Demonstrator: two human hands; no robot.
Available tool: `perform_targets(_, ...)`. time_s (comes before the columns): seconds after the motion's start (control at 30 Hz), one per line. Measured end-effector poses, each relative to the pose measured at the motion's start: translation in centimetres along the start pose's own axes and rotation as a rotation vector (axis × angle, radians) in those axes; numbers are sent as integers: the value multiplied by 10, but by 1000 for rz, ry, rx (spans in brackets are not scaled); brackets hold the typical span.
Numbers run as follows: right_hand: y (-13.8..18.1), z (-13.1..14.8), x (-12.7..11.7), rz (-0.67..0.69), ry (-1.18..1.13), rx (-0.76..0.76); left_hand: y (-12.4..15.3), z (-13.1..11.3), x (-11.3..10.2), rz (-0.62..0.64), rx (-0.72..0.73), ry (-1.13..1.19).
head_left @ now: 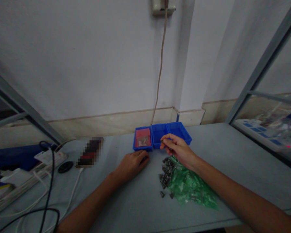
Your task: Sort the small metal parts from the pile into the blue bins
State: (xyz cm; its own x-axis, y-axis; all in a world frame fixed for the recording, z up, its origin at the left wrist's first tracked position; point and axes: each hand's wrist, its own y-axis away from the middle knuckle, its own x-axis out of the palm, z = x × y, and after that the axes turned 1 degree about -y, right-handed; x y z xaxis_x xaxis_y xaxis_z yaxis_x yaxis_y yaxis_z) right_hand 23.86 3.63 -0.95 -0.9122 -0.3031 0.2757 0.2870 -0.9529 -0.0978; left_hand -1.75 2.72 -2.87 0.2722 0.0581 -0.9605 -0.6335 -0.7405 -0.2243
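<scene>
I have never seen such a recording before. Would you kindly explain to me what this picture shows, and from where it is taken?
There is no machine here: these are a person's own bare hands. The single picture comes from a camera worn on the head, looking forward and down.

On the grey table stand three blue trays in a row; the left one contains a red item. Nearer lies a green plastic bag, with small dark parts heaped beside it.

The right hand pinches a small dark piece. The left hand rests near the left tray; its palm is hidden.
</scene>
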Motion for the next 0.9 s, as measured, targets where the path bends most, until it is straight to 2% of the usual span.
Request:
perform_targets(0.2, -2, 2, -1, 1, -169, 47, 0, -4, -3, 23, 10, -20)
perform_targets(0.33, -1, 3, 1, -2, -179, 55, 0, -6, -6, 30, 12, -27)
perform_targets(0.5, -1, 2, 0, -49, 65, -67, 0, -5, -5, 47, 7, -56)
perform_targets(0.7, -3, 2, 0, -113, 448, -333, 0, -8, -6, 76, -6, -168)
perform_targets(0.9, 1, -2, 2, -145, 576, -389, -1, -13, -13, 120, -56, -303)
